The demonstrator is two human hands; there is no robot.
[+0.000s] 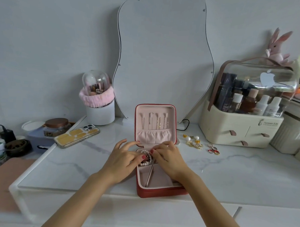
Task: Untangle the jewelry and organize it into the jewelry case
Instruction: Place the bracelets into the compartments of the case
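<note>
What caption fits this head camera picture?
Both hands tuck a pearl bracelet into the open jewelry case.

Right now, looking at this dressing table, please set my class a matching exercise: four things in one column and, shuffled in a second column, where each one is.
Things
1. pearl bracelet
2. hair clips
3. phone
4. rings

Places
A. face down on the table, left of the jewelry case
B. on the table, right of the case
C. in the case's base, under both hands
D. hung in the open lid

Pairs: 1-C, 2-D, 3-A, 4-B
</note>
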